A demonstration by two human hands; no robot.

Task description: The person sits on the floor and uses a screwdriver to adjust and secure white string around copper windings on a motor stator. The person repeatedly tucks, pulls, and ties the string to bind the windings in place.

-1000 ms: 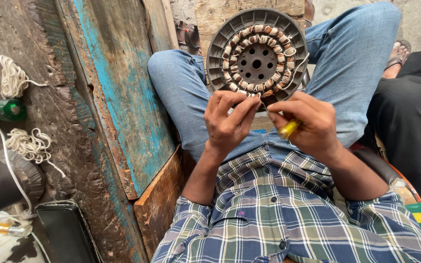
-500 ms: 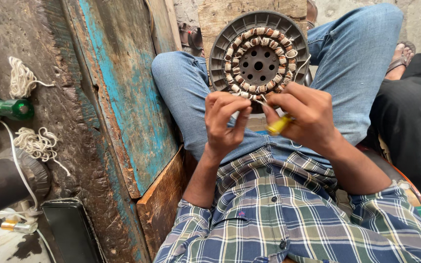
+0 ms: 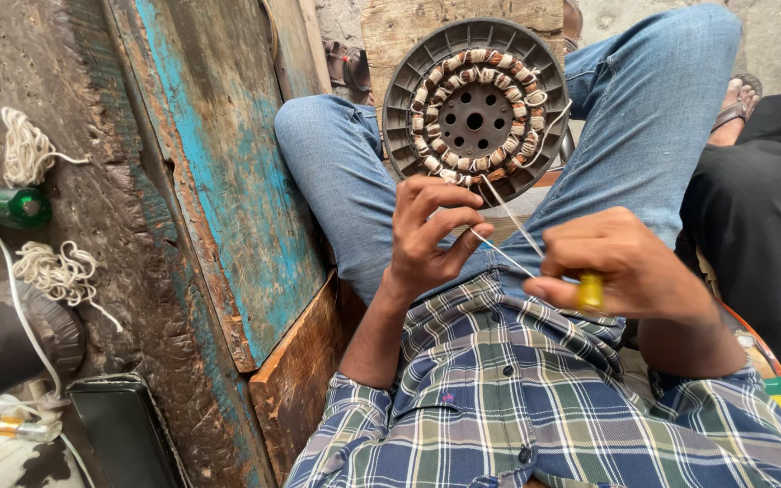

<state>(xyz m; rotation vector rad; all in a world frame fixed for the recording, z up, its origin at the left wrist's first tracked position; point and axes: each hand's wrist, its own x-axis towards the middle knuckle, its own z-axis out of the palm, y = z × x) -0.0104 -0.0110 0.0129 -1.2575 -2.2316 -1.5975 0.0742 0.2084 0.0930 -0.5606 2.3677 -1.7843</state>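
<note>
A round dark stator [image 3: 475,113] with a ring of wound copper coils rests upright between my knees. My left hand [image 3: 431,237] sits just below its lower edge, with thumb and fingers pinching a thin white thread [image 3: 508,230] that runs from the coils. My right hand [image 3: 627,268] is closed around a yellow-handled tool [image 3: 589,291] and pulls the thread's other end toward my checked shirt. The tool's tip is hidden by my fingers.
A worn wooden board with blue paint [image 3: 228,181] leans at my left. On the dark surface beyond lie a green-handled tool [image 3: 2,206] and bundles of white cord [image 3: 51,271]. Another person's dark-clothed leg [image 3: 761,226] and sandalled foot are at the right.
My right hand has drawn back from the stator toward my body, pulling the thread out longer. My left hand has lowered slightly and still pinches the thread.
</note>
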